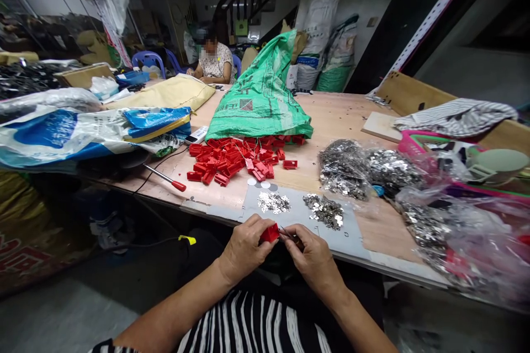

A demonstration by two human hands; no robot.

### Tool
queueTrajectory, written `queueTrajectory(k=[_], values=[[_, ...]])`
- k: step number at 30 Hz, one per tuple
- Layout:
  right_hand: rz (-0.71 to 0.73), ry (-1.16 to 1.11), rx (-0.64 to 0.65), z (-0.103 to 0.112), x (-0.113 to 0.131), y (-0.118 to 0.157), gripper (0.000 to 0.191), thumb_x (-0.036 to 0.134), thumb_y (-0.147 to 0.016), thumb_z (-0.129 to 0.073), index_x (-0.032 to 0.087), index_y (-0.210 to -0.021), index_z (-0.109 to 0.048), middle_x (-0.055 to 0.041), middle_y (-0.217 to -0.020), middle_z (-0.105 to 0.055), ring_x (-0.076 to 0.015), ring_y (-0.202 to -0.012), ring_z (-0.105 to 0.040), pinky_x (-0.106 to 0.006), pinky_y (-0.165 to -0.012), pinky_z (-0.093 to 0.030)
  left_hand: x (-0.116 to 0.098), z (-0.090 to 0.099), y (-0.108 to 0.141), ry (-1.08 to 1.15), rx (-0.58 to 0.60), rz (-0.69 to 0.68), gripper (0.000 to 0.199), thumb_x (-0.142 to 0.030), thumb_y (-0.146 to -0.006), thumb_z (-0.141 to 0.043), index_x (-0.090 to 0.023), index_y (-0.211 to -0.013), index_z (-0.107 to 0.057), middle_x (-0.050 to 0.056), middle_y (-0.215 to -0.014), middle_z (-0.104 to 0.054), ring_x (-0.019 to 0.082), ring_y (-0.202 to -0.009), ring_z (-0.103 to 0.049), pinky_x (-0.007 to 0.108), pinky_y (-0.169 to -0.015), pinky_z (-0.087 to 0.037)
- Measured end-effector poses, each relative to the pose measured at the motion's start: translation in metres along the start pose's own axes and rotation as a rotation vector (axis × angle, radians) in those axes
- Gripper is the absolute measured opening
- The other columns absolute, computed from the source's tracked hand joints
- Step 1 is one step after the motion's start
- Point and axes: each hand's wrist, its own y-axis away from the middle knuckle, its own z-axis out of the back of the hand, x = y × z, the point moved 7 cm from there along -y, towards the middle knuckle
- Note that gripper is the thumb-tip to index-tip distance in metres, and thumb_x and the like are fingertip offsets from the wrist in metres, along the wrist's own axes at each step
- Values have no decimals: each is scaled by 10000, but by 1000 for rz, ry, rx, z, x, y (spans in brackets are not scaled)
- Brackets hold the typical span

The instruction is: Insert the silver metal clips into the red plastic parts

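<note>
Just in front of the table's near edge, my left hand (247, 244) is closed around a small red plastic housing (270, 233). My right hand (311, 256) pinches a thin metal tool with a dark handle (295, 239), its tip at the red housing's right side. Whether it is tweezers or a small driver I cannot make out. Beyond my hands, a grey mat (351, 231) bears a pile of shiny small metal plates (273, 202) and a pile of darker metal pieces (325, 211). Behind the mat lies a heap of red plastic housings (226, 160).
A green woven sack (260, 94) opens onto the red heap. Clear bags of metal parts (345, 168) lie to the right, near a pink basket (414, 143). A red-handled rod (168, 179) juts past the left edge. Another person (215, 60) sits across the table.
</note>
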Motion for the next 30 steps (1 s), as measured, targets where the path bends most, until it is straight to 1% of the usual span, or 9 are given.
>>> queueTrajectory(k=[4,9,12,14,16,19,21,24,30], values=[[21,-12,11,1,0,0,146,214,-902,-447,212,-867,-588,-22,-807,-634,-167,-704,-606,-270,-673,-464,-8,-3,2,-113,-7,-97,266,-230,-842,-571,-211,-1097,-646,85,-910,-640,216,-872,-573,300,-811,-457],[36,-73,44,0,-2,-2,161,242,-922,-459,217,-892,-615,-40,-839,-638,-187,-762,-604,-283,-691,-459,-16,-3,5,-222,-91,-240,247,-171,-821,-593,-174,-1067,-617,56,-871,-660,184,-811,-593,295,-738,-500],[35,-200,55,-2,-5,-2,177,294,-941,-470,219,-913,-629,-49,-908,-634,-192,-841,-600,-280,-748,-465,-19,-1,6,-245,-130,-261,264,-145,-809,-616,-171,-1071,-605,50,-898,-674,174,-829,-605,292,-752,-515],[-7,-269,41,-1,-11,-1,175,329,-937,-491,218,-958,-624,-50,-964,-630,-191,-880,-593,-273,-774,-464,-20,2,5,-256,-165,-253,262,-143,-798,-635,-174,-1057,-608,47,-893,-674,170,-822,-611,287,-749,-522],[-86,-287,13,1,-19,1,178,360,-923,-517,214,-969,-607,-37,-936,-628,-180,-832,-586,-261,-741,-459,-21,5,4,-264,-192,-252,254,-145,-791,-647,-172,-1041,-610,47,-888,-674,168,-812,-614,284,-740,-526],[-170,-243,5,2,-26,3,199,397,-908,-534,207,-869,-578,-1,-776,-590,-156,-688,-540,-247,-644,-425,-23,5,3,-289,-200,-269,261,-153,-792,-650,-171,-1048,-602,48,-896,-675,169,-809,-616,286,-738,-531],[-177,-220,19,1,-25,3,224,408,-903,-533,205,-812,-559,10,-723,-563,-147,-646,-507,-244,-613,-400,-23,3,4,-308,-194,-283,268,-149,-799,-640,-172,-1062,-595,48,-901,-675,169,-810,-617,287,-739,-532],[-175,-218,25,-1,-21,2,233,407,-903,-518,203,-793,-549,12,-704,-554,-144,-634,-490,-241,-597,-385,-23,-1,5,-318,-183,-301,284,-122,-804,-618,-172,-1081,-586,50,-914,-675,170,-822,-615,285,-740,-532],[-239,-187,-27,-5,-22,-1,218,397,-865,-515,203,-770,-541,19,-672,-546,-139,-599,-489,-235,-569,-382,-23,-4,7,-321,-196,-315,315,-101,-796,-612,-171,-1102,-580,44,-913,-669,167,-807,-604,281,-723,-530]])
